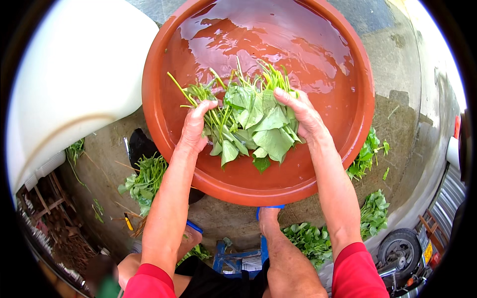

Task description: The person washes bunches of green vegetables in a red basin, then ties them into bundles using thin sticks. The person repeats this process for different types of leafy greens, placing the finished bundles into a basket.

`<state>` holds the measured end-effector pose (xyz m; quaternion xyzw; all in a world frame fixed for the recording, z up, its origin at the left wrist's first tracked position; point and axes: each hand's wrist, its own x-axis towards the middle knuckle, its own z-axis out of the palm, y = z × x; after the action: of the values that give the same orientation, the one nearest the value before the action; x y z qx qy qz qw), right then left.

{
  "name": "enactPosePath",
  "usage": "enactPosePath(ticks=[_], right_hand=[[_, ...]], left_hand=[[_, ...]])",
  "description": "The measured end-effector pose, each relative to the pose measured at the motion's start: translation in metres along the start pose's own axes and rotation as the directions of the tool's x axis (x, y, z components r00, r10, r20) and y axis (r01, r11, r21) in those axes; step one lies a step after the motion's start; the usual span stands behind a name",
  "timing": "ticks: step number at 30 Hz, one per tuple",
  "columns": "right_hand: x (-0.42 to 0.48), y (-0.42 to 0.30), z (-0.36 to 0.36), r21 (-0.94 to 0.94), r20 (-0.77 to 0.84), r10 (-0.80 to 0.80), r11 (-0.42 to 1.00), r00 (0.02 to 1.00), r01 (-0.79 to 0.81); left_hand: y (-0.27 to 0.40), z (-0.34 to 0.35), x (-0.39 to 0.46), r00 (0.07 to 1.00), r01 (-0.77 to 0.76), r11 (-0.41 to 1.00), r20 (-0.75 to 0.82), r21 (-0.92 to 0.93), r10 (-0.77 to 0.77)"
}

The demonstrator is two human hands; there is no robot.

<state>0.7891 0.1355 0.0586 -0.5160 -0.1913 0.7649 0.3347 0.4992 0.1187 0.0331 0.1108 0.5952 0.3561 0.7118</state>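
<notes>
Before me stands a wide terracotta-coloured round basin [257, 197] with water in it. Both hands hold a bunch of leafy green stems [257, 115] over the water, towards the near side of the basin. My left hand [196, 124] grips the left part of the bunch, its thumb lying across the stems. My right hand [300, 113] clasps the right part, with the thumb on top of the leaves. The cut stems point away from me and the broad leaves hang towards me. The fingers under the bunch are hidden.
A large white plastic container [85, 67] stands at left. More greens lie on the concrete floor at left [145, 182], right [373, 214] and near my leg [307, 240]. A yellow-handled cutter [128, 222] lies at lower left. A blue stool [238, 257] is below me. A motorcycle wheel [400, 253] shows lower right.
</notes>
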Motion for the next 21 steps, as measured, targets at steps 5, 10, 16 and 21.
enactPosePath(ticks=[5,10,16,21], right_hand=[[0.010,0.007,0.008,-0.042,-0.064,0.004,0.999,0.998,-0.007],[0.008,0.011,0.011,-0.035,-0.017,-0.030,0.999,0.999,0.029],[-0.008,0.011,-0.009,0.158,-0.102,-0.052,0.985,0.993,0.068],[-0.023,0.000,-0.055,0.240,-0.173,-0.130,0.956,0.976,0.170]], left_hand=[[0.008,0.014,0.002,0.985,0.008,1.000,0.171,0.029,-0.012],[0.022,0.041,0.019,0.954,0.156,0.979,0.236,0.128,-0.183],[0.027,0.043,0.022,0.965,0.144,0.987,0.211,0.077,-0.157],[0.036,0.034,0.016,0.946,0.176,0.984,0.277,-0.005,-0.168]])
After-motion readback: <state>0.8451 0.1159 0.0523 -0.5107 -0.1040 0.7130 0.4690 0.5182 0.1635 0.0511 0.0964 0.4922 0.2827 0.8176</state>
